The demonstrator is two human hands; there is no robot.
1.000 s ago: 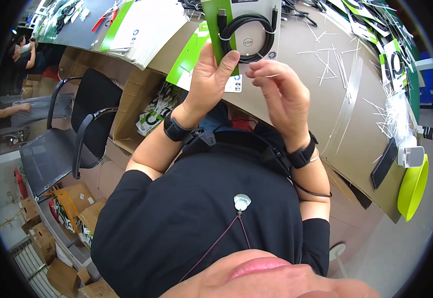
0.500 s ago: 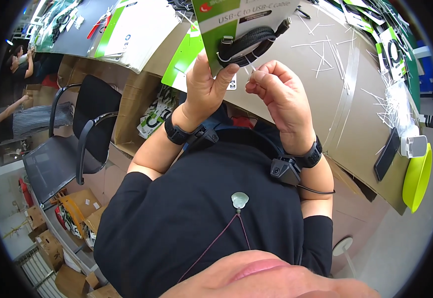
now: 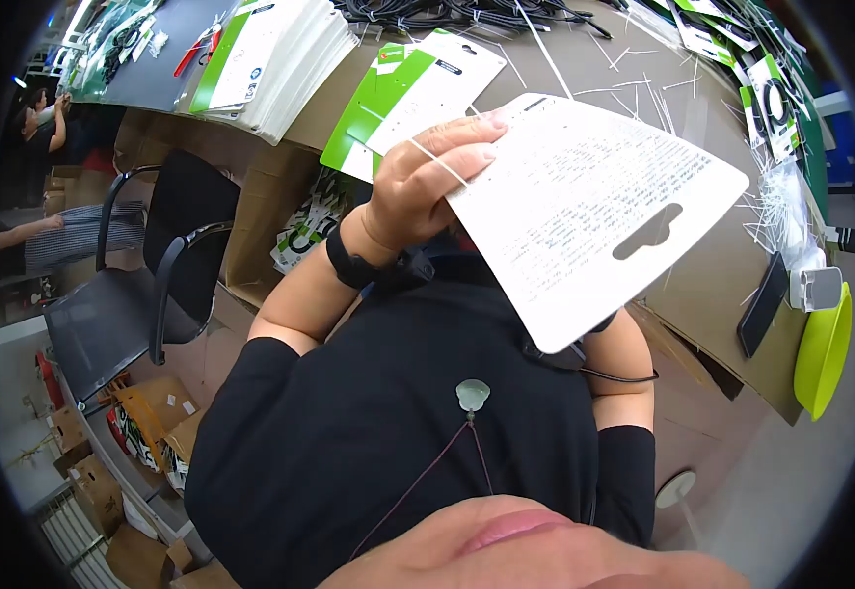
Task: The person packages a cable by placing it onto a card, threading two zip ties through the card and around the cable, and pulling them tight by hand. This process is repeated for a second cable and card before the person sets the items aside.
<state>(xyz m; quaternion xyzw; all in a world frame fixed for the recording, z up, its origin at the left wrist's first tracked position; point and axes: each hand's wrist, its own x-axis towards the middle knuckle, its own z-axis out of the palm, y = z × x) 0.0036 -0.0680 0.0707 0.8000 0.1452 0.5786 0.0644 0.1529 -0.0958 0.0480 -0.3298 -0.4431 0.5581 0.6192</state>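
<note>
My left hand [image 3: 423,182] is closed on the edge of a white packaging card [image 3: 585,226], fingers over its printed back and thumb out of sight. The card is tilted, with its hanger slot [image 3: 648,232] toward my lower right. A thin white tie [image 3: 439,163] lies across the fingers of my left hand. The card's other face, and any cable on it, is turned away from view. My right hand is hidden behind the card; only the right forearm [image 3: 620,365] shows below it. Green-and-white cards [image 3: 403,93] lie on the table just beyond my left hand.
Black cables [image 3: 447,14] lie at the far edge, with loose white ties [image 3: 648,103] nearby. A card stack [image 3: 285,69] and red-handled pliers [image 3: 197,49] are at left. Packaged cables [image 3: 771,103], a phone [image 3: 763,304] and a lime-green container [image 3: 822,353] are at right.
The card has turned over from its front with the black cable to its printed back, and come lower and nearer. My right hand has gone from view behind it.
</note>
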